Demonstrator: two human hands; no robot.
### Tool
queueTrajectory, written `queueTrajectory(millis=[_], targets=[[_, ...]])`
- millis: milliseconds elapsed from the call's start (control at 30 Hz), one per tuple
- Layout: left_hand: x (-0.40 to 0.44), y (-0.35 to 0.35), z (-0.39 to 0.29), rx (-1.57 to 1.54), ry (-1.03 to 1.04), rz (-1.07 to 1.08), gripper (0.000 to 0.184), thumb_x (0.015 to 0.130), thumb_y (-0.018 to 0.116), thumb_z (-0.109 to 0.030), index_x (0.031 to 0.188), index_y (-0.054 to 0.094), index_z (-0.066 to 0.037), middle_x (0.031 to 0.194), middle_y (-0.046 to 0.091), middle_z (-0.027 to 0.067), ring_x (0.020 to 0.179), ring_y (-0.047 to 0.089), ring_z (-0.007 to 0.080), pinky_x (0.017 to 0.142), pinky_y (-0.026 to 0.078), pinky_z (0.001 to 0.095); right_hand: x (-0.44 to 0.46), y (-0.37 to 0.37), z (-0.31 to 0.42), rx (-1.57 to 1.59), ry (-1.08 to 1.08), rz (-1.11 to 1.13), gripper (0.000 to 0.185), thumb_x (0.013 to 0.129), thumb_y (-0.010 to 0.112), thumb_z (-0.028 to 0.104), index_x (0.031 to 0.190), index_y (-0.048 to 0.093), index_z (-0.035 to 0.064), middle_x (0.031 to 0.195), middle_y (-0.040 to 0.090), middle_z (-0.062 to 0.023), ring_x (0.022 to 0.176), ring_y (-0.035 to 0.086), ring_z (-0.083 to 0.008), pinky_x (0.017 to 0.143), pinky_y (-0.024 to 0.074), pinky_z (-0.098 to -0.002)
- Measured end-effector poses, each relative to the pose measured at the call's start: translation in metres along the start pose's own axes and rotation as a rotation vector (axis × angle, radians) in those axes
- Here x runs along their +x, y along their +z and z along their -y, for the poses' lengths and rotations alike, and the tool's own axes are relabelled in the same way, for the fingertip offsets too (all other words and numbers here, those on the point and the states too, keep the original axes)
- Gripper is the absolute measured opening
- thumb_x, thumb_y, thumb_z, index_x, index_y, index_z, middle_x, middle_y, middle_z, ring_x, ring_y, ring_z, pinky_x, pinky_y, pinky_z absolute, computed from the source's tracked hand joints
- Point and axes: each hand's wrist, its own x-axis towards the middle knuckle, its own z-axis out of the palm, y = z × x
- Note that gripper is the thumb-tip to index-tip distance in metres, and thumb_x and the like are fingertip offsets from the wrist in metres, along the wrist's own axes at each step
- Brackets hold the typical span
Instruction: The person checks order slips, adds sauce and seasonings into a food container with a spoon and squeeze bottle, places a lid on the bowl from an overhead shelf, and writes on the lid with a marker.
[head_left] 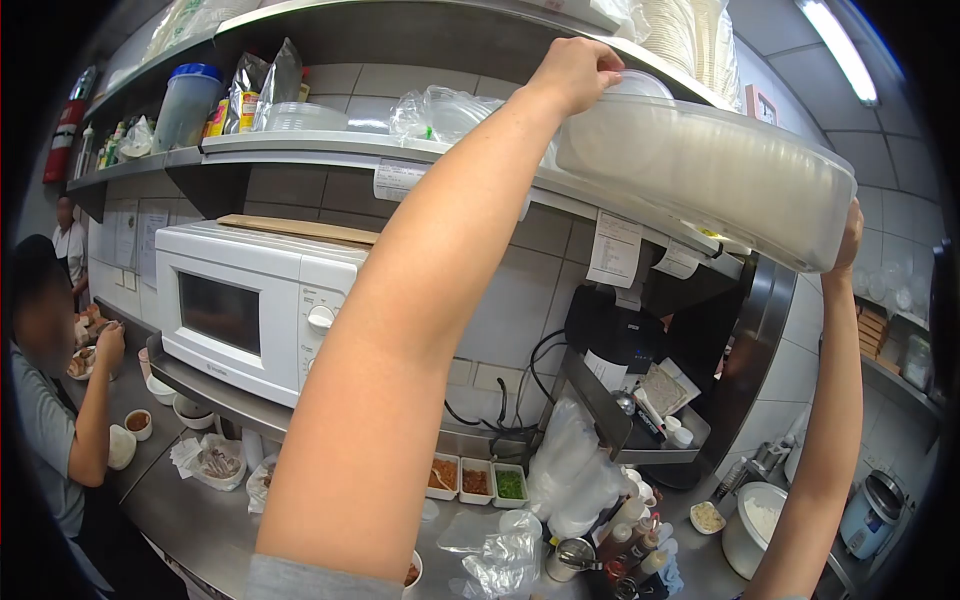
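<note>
A long clear plastic box, packed with a row of clear round lids, is held up at the edge of the upper shelf. My right hand grips its far right end; most of those fingers are hidden behind the box. Over the box's left end, my left hand has its fingers curled in a pinch at the edge of a clear round lid that stands above the rim. The box tilts down toward the right.
A white microwave stands below the shelf. Order slips hang from the shelf edge above a black printer. Sauce bottles and topping tubs sit on the counter. Another person works at left.
</note>
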Motion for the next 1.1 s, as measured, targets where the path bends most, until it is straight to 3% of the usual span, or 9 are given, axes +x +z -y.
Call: queueTrajectory(millis=[67, 167, 233, 333, 533, 733, 900, 1000, 1100], targets=[[0.004, 0.002, 0.007, 0.017, -0.037, 0.014, 0.019, 0.081, 0.063, -0.014, 0.098, 0.065, -0.005, 0.097, 0.065, 0.0150, 0.092, 0.061, 0.0265, 0.083, 0.047, 0.0328, -0.004, -0.002, -0.003, 0.055, 0.076, 0.028, 0.026, 0.093, 0.038, 0.017, 0.091, 0.058, -0.0006, 0.080, 0.063, -0.0104, 0.069, 0.060, -0.0205, 0.064, 0.0504, -0.0307], [0.006, 0.012, 0.018, 0.189, 0.029, -0.115, 0.015, 0.081, 0.061, -0.013, 0.092, 0.064, -0.004, 0.092, 0.064, 0.0151, 0.088, 0.061, 0.0283, 0.082, 0.048, 0.0339, -0.008, -0.007, -0.008, 0.292, 0.369, 0.171, 0.015, 0.085, 0.052, 0.009, 0.095, 0.057, -0.0007, 0.084, 0.062, -0.0111, 0.075, 0.060, -0.0239, 0.069, 0.0492, -0.0335], [0.005, 0.019, 0.021, 0.140, -0.005, -0.124, 0.013, 0.081, 0.061, -0.013, 0.090, 0.063, -0.003, 0.090, 0.063, 0.0150, 0.089, 0.060, 0.0286, 0.081, 0.048, 0.0352, -0.005, -0.011, 0.005, 0.029, 0.172, 0.143, 0.019, 0.079, 0.059, 0.005, 0.097, 0.056, -0.0008, 0.085, 0.062, -0.0113, 0.077, 0.060, -0.0258, 0.071, 0.0483, -0.0351], [0.003, 0.024, 0.021, 0.072, -0.012, -0.184, 0.013, 0.080, 0.062, -0.011, 0.089, 0.063, -0.002, 0.087, 0.062, 0.0134, 0.082, 0.060, 0.0257, 0.075, 0.048, 0.0337, -0.003, -0.012, 0.007, -0.012, 0.070, 0.103, 0.024, 0.076, 0.061, 0.008, 0.098, 0.056, -0.0015, 0.084, 0.063, -0.0111, 0.075, 0.061, -0.0258, 0.068, 0.0483, -0.0348], [0.003, 0.019, 0.020, 0.187, 0.175, -0.191, 0.013, 0.080, 0.064, -0.011, 0.089, 0.064, -0.002, 0.084, 0.064, 0.0111, 0.077, 0.061, 0.0208, 0.071, 0.049, 0.0317, -0.014, -0.006, -0.003, 0.078, 0.241, 0.127, 0.026, 0.072, 0.065, 0.009, 0.095, 0.058, -0.0022, 0.084, 0.063, -0.0127, 0.076, 0.062, -0.0274, 0.069, 0.0486, -0.0350], [0.002, 0.010, 0.017, 0.138, 0.098, -0.056, 0.016, 0.081, 0.063, -0.014, 0.092, 0.064, -0.002, 0.087, 0.065, 0.0122, 0.078, 0.062, 0.0207, 0.072, 0.049, 0.0314, -0.023, 0.000, -0.009, -0.022, 0.035, 0.100, 0.029, 0.073, 0.066, 0.010, 0.098, 0.058, -0.0016, 0.087, 0.063, -0.0125, 0.077, 0.061, -0.0289, 0.071, 0.0487, -0.0358], [0.004, 0.012, 0.019, 0.144, 0.060, -0.031, 0.019, 0.085, 0.057, -0.015, 0.095, 0.060, 0.001, 0.088, 0.065, 0.0149, 0.081, 0.062, 0.0254, 0.074, 0.048, 0.0335, -0.020, -0.002, 0.004, -0.038, 0.178, 0.143, 0.030, 0.073, 0.066, 0.009, 0.100, 0.058, -0.0017, 0.087, 0.063, -0.0126, 0.077, 0.062, -0.0285, 0.071, 0.0490, -0.0352], [0.002, 0.017, 0.019, 0.144, -0.011, -0.084, 0.019, 0.087, 0.052, -0.013, 0.096, 0.054, 0.003, 0.088, 0.064, 0.0184, 0.085, 0.061, 0.0299, 0.076, 0.048, 0.0363, -0.023, -0.001, -0.003, 0.202, 0.347, 0.165, 0.025, 0.080, 0.059, 0.013, 0.100, 0.058, -0.0017, 0.085, 0.063, -0.0122, 0.074, 0.062, -0.0253, 0.068, 0.0496, -0.0330], [0.004, 0.025, 0.026, 0.122, -0.092, -0.166, 0.019, 0.088, 0.049, -0.013, 0.097, 0.050, 0.004, 0.090, 0.062, 0.0220, 0.088, 0.061, 0.0335, 0.078, 0.047, 0.0383, -0.030, 0.006, -0.022, 0.294, 0.375, 0.139, 0.028, 0.089, 0.043, 0.020, 0.099, 0.058, -0.0016, 0.083, 0.064, -0.0109, 0.072, 0.062, -0.0212, 0.065, 0.0499, -0.0304]])
